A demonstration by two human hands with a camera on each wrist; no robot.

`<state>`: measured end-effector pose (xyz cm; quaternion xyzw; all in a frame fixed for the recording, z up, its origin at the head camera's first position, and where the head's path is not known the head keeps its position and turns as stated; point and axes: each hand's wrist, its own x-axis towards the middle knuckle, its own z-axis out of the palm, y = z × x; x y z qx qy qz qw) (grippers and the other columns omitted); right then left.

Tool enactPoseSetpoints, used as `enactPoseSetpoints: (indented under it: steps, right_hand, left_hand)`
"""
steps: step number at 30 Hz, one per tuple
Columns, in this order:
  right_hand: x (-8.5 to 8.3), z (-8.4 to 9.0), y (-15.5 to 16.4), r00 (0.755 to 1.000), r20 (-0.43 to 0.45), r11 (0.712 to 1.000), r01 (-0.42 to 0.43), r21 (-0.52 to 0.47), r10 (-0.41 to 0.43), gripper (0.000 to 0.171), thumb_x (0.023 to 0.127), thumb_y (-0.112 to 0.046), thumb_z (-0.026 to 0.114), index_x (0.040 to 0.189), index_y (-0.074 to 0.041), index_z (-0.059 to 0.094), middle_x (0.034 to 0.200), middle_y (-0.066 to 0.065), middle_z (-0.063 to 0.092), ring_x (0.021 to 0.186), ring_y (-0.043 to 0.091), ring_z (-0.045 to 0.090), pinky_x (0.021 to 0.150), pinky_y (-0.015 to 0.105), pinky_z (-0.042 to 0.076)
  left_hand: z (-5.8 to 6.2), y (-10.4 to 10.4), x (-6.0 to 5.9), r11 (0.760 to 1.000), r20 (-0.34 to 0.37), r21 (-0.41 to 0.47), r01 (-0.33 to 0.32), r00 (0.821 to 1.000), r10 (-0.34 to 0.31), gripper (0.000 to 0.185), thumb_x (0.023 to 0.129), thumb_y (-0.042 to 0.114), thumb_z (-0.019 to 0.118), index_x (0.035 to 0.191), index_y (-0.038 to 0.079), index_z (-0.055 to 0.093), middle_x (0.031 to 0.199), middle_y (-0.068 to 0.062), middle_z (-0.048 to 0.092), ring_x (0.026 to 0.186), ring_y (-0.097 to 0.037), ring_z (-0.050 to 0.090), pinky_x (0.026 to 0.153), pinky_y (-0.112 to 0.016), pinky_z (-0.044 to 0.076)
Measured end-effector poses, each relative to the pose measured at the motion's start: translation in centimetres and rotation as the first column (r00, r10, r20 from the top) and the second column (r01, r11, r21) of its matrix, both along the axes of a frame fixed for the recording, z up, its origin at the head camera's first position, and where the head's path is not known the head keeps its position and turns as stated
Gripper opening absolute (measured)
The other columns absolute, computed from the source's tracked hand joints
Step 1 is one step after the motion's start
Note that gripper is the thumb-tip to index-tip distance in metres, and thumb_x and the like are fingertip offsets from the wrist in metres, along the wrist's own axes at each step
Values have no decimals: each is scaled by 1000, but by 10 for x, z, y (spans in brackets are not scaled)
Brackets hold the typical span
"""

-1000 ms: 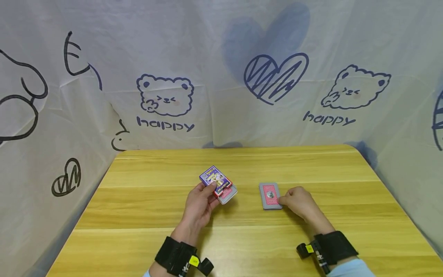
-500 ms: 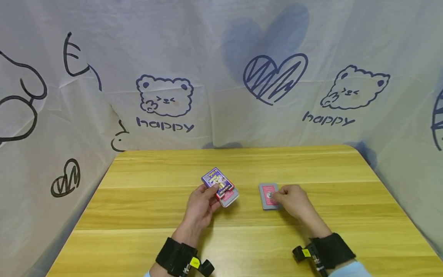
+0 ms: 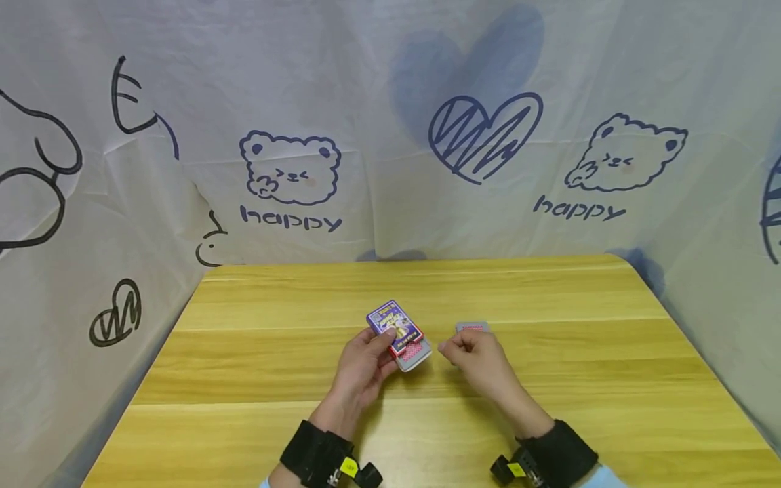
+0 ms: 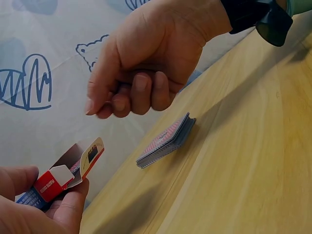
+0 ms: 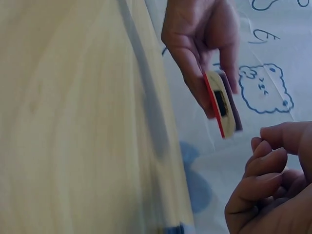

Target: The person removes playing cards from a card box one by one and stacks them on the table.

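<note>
Nearest you, your left hand grips the purple card box, fingers curled round it; the left wrist view shows its end flap open, which the head view hides. Your right hand hangs just beside the box, above the table, fingers curled in with thumb to fingertip; you cannot tell whether it pinches a card. Just beyond that hand lies the stack of cards, mostly hidden in the head view, plain in the left wrist view.
</note>
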<state>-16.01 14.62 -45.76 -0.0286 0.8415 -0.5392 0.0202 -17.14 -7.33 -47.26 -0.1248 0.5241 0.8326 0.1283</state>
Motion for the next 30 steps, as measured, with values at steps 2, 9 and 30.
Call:
enactPoseSetpoints:
  steps: [2,9,30]
  right_hand:
    - [1,0,-4,1000,4,1000,1,-25,-1,21,100,-14,72,87,2,73,70,-1,58,60,9,46,53,21,38]
    - [5,-2,-13,997,70,989,-9,-145,19,19,101,-15,71,95,1,78,68,2,59,55,8,45,48,20,37]
    - [9,-8,-18,979,205,977,61,-206,-18,25,99,-19,74,87,3,74,61,1,54,53,10,43,46,21,34]
  left_hand:
    - [0,0,0,1000,7,2,10,1000,-10,47,108,19,63,148,-2,50,116,-13,77,94,-17,77,79,-29,65]
    - [0,2,1,999,10,6,33,999,-33,47,107,20,65,147,-1,52,114,-11,78,93,-17,77,79,-29,66]
    - [3,4,2,997,-7,12,70,998,-70,47,107,19,64,146,-4,51,110,-10,76,91,-15,75,77,-27,65]
